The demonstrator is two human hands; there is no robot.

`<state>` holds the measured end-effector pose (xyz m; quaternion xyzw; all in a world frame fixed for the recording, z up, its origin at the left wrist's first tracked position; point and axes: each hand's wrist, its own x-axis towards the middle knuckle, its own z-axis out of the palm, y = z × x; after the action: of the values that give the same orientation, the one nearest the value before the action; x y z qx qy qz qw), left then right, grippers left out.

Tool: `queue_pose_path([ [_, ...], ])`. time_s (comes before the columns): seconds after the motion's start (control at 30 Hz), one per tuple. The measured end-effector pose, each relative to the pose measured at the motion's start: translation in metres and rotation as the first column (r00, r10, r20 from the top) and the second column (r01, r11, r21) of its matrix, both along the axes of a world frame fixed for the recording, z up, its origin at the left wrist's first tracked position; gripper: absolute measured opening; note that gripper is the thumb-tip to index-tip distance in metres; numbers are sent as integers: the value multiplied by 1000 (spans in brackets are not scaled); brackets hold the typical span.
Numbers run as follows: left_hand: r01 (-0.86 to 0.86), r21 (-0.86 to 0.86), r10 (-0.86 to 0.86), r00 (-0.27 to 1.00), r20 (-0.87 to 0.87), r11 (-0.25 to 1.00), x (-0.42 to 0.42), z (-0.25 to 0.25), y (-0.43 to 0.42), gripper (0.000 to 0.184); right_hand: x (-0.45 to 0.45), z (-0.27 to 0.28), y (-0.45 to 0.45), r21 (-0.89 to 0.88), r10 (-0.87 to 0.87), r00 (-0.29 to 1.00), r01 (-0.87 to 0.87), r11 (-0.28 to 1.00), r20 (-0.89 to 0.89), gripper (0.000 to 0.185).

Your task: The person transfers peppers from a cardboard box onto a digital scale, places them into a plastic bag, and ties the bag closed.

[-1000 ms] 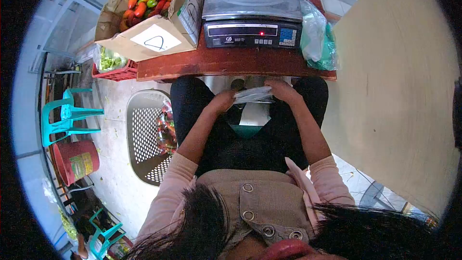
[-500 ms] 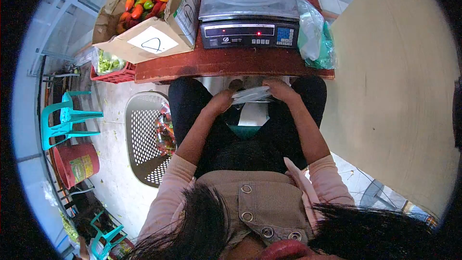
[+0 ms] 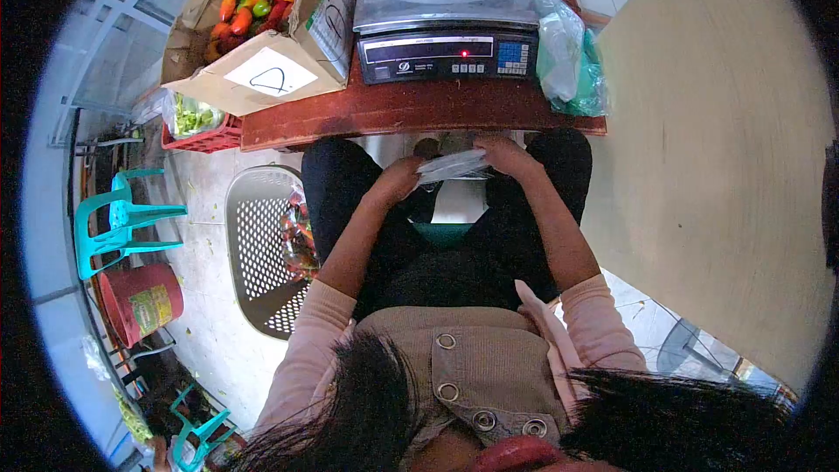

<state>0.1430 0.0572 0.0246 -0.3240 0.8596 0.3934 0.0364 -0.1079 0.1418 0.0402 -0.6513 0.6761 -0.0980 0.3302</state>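
Between my knees, below the table edge, a clear plastic bag is stretched from hand to hand. My left hand is closed on its left end, and my right hand grips the right end. The plastic looks flat and folded, with nothing visible inside. Beyond my hands, a digital scale rests on the red-brown table, its metal pan bare. To its left stands an open cardboard box holding red, orange and green peppers.
A tall grey basket with bagged peppers stands by my left leg. White and green plastic bags lie right of the scale. Left are a red crate, turquoise chairs and a red bucket. A wooden panel borders my right.
My hands stay on the plastic bag, with only a slight shift in its folds. The whole view has tilted a little, so the table and scale sit slightly higher.
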Motion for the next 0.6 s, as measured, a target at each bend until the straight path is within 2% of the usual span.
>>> queue_pose_path([
  [0.13, -8, 48, 7, 1000, 13, 999, -2, 5, 0, 34, -3, -9, 3, -46, 21, 1000, -22, 999, -22, 21],
  [0.23, -10, 69, 8, 1000, 25, 998, -2, 8, 0, 34, -1, 0, 0, 50, 32, 999, -30, 998, -40, 24],
  [0.37, -50, 156, 52, 999, -4, 987, 0, -12, -3, 34, 0, 4, 1, 45, 50, 995, -47, 998, -82, 25],
  [0.47, 10, 95, 6, 987, -160, 995, 8, -39, -5, 33, 1, 7, 2, 45, 45, 995, -41, 998, -84, 25],
  [0.6, -42, 96, 39, 999, 28, 994, -2, -10, -2, 31, -1, 9, -2, 98, 52, 998, -48, 994, -43, 27],
])
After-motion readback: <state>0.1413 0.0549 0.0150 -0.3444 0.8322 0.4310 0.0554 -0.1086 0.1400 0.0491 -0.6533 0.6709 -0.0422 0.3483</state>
